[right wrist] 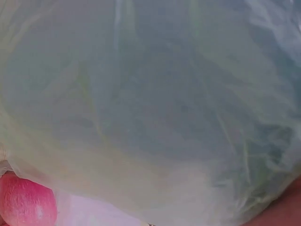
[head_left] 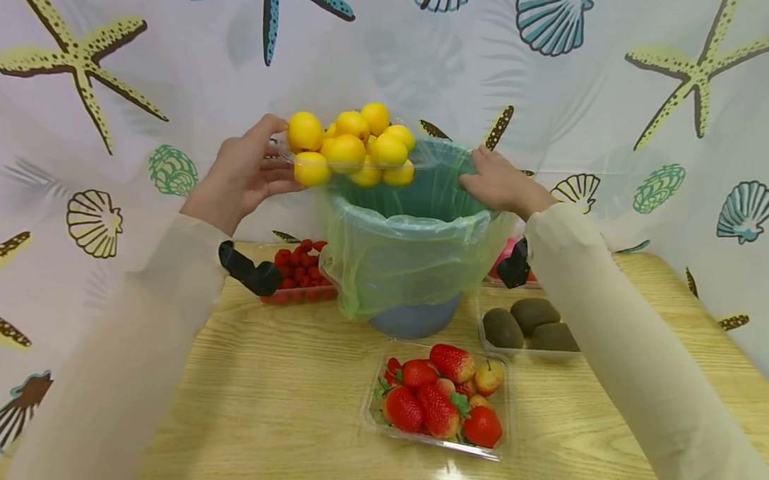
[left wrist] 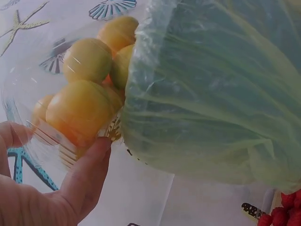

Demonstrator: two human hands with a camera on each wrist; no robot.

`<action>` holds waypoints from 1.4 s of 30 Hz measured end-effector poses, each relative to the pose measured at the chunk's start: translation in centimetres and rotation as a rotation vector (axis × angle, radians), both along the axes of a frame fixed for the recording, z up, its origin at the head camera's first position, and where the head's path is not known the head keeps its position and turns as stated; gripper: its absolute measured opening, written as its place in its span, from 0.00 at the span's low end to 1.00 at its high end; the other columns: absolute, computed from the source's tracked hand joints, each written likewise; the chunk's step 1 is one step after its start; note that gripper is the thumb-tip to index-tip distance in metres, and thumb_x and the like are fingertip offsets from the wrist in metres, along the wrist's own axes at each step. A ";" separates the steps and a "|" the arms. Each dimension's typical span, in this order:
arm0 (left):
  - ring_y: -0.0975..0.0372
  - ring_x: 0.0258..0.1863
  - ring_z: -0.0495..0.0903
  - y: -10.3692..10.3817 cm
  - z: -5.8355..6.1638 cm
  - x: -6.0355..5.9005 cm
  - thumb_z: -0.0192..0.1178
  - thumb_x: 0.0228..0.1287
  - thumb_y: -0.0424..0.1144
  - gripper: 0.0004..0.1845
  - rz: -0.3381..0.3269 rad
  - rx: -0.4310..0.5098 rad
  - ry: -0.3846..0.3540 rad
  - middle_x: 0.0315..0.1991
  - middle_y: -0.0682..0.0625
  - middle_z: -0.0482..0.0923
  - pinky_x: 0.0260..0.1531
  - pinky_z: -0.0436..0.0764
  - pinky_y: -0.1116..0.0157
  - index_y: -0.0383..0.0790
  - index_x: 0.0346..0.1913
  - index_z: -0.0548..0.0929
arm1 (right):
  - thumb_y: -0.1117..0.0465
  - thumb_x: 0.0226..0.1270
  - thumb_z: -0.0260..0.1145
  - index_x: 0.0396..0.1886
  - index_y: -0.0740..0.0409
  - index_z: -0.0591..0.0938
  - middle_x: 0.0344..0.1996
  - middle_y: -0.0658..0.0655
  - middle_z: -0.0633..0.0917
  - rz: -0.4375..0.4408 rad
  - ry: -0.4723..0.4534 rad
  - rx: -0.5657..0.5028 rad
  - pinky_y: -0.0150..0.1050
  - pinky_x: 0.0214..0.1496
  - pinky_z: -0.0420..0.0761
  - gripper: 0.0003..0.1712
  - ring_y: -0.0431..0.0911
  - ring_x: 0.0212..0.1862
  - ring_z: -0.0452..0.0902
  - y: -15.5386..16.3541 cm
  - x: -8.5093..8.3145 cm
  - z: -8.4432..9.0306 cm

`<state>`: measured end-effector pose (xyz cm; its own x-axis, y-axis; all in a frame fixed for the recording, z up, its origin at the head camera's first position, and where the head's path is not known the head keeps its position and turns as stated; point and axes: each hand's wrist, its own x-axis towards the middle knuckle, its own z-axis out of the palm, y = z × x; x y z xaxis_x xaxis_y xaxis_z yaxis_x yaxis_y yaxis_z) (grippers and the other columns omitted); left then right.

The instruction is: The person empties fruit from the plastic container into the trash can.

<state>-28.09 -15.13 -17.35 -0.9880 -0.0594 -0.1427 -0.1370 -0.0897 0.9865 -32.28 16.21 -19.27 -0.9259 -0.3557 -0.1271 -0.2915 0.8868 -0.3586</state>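
My left hand (head_left: 243,171) holds a clear plastic tray (left wrist: 21,103) by its left end, thumb and fingers on the edge. Small round yellow fruits (head_left: 346,152) are heaped in it, above the left side of a blue bin (head_left: 413,322). A thin green bag (head_left: 415,259) lines the bin and hangs folded over its rim. On the opposite side my right hand (head_left: 504,182) grips the rim through the bag; some of its fingers are hidden. The right wrist view is mostly filled by the bag.
In front of the bin a clear tray of strawberries (head_left: 439,404) sits on the wooden table (head_left: 277,406). Raspberries (head_left: 301,269) stand behind at left, kiwis (head_left: 531,323) at right. A pink round fruit (right wrist: 28,200) lies beyond the bin. A patterned curtain (head_left: 391,64) hangs behind.
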 end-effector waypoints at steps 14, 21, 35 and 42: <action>0.66 0.27 0.82 2.9 0.3 0.0 0.59 0.63 0.53 0.32 0.111 -0.240 0.158 0.41 0.48 0.71 0.28 0.83 0.72 0.30 0.59 0.73 | 0.53 0.74 0.36 0.74 0.68 0.36 0.75 0.66 0.34 -0.035 0.023 0.026 0.51 0.77 0.34 0.39 0.58 0.76 0.27 -0.5 0.2 -0.2; 0.62 0.39 0.77 4.1 0.3 0.2 0.59 0.63 0.53 0.31 0.091 -0.413 0.243 0.54 0.46 0.72 0.38 0.83 0.69 0.34 0.61 0.74 | 0.52 0.75 0.36 0.74 0.69 0.36 0.75 0.66 0.33 -0.033 0.019 0.029 0.50 0.77 0.33 0.39 0.58 0.76 0.26 -0.4 0.1 -0.2; 0.56 0.55 0.77 5.1 -0.1 0.3 0.63 0.60 0.51 0.35 0.025 -0.606 0.364 0.60 0.43 0.74 0.50 0.81 0.62 0.39 0.67 0.70 | 0.52 0.75 0.37 0.74 0.68 0.34 0.75 0.66 0.32 -0.032 0.015 0.028 0.51 0.77 0.34 0.40 0.58 0.76 0.25 -0.1 -0.1 -0.3; 0.55 0.54 0.79 5.3 -0.5 0.4 0.66 0.59 0.46 0.33 -0.019 -0.624 0.513 0.59 0.44 0.75 0.53 0.80 0.59 0.42 0.67 0.70 | 0.51 0.75 0.37 0.74 0.68 0.35 0.75 0.66 0.33 -0.034 0.025 0.039 0.51 0.77 0.35 0.40 0.58 0.76 0.26 -0.2 0.0 -0.3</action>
